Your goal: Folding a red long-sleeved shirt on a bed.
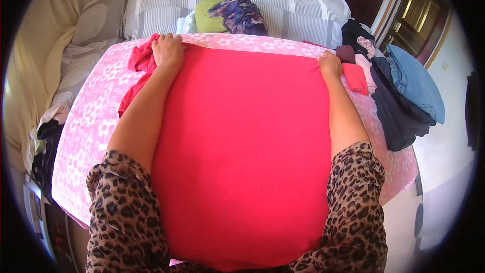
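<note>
A bright red-pink garment [242, 140] is spread wide in front of me, its near edge reaching my body. At its far left corner, my left hand [168, 51] grips the cloth. Bunched red fabric [142, 58], perhaps a sleeve, hangs out to the left of that hand. My right hand [329, 63] pinches the far right corner, and the far edge runs nearly straight between both hands. Beneath lies a pink cover with white flowers [91, 110], largely hidden by the garment.
Folded dark trousers [394, 113] and blue jeans [416, 83] are stacked at the right edge. Beside them sits a folded coral cloth [355, 79]. A green cushion [210, 13] and a patterned purple scarf [242, 13] rest against the grey striped sofa [163, 7]. Dark clothing [47, 148] hangs at left.
</note>
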Motion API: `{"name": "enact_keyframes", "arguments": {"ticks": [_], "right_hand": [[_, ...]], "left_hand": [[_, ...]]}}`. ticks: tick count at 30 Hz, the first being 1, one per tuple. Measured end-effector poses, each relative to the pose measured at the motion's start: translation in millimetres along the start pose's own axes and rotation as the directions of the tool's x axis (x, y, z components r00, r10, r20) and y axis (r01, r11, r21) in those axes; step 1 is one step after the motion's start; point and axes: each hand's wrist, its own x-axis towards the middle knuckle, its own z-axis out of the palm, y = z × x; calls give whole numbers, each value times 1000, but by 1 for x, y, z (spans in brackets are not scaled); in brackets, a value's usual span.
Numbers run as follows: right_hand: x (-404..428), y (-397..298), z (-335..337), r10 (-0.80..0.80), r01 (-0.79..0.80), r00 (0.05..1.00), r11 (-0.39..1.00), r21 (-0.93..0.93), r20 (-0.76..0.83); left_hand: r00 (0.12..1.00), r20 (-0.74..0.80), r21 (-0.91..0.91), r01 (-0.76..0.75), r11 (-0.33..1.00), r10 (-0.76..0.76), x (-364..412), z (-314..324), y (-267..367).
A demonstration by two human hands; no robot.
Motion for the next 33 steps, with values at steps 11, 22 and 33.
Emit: {"name": "enact_keyframes", "arguments": {"ticks": [11, 22, 33], "right_hand": [[3, -1, -1, -140, 140, 990, 990, 1, -14], [-21, -86, -43, -379, 384, 923, 918, -100, 66], [-98, -108, -22, -309, 305, 857, 949, 79, 413]], "left_hand": [[999, 24, 14, -46, 999, 46, -1, -8, 2], [711, 169, -571, -494, 656, 683, -41, -13, 115], [857, 355, -159, -339, 927, 374, -9, -13, 2]]}}
